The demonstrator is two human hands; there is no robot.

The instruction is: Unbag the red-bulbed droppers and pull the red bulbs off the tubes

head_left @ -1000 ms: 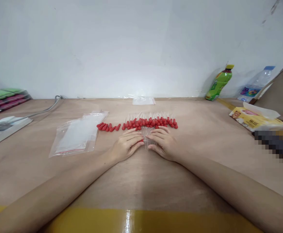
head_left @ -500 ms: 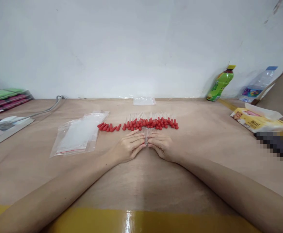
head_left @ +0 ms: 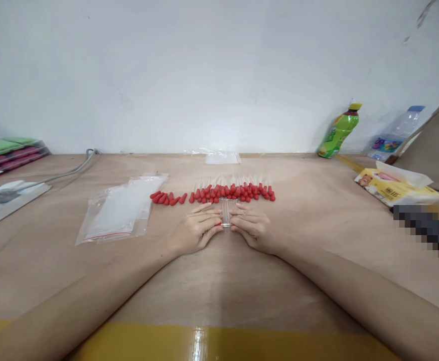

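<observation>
Between my two hands lies a small bundle of clear glass tubes (head_left: 226,213) on the table, lined up side by side and pointing away from me. My left hand (head_left: 198,229) presses against their left side with its fingers closed together. From the right side, my right hand (head_left: 255,229) holds them the same way. A bit of red shows at my left fingertips; I cannot tell what it is. Just beyond the tubes is a row of glass droppers with red rubber bulbs (head_left: 238,191), bulbs toward me. Several loose red rubber bulbs (head_left: 166,198) lie to the left.
Clear zip bags (head_left: 116,210) lie left of my hands, and another small bag (head_left: 223,158) is by the wall. A power strip (head_left: 23,193) sits at far left. On the right are a green bottle (head_left: 339,131), a clear bottle (head_left: 396,134) and a tissue pack (head_left: 396,186).
My hands have moved slightly apart, and more of the glass tubes shows between them. The droppers and loose bulbs stay where they were.
</observation>
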